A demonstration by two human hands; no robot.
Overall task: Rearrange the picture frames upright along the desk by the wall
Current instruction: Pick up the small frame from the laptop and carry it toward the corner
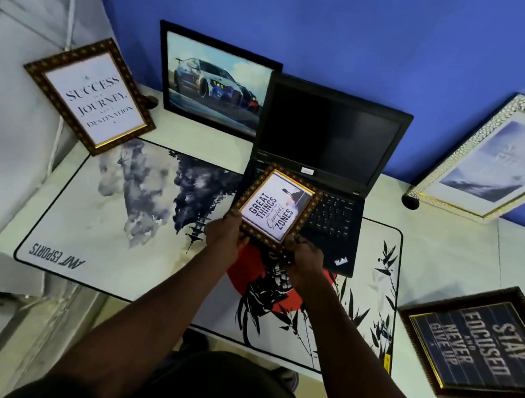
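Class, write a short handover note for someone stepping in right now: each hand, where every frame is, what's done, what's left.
Left hand and right hand both grip the small Great Things frame above the open laptop.
Done: Success frame, car picture and silver frame stand propped at the back; the latter two lean on the blue wall.
Left: stand the held frame by the wall; the Stay Focused frame lies flat at the desk's right.

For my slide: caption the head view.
Both hands, left hand and right hand, hold a small frame over the laptop.
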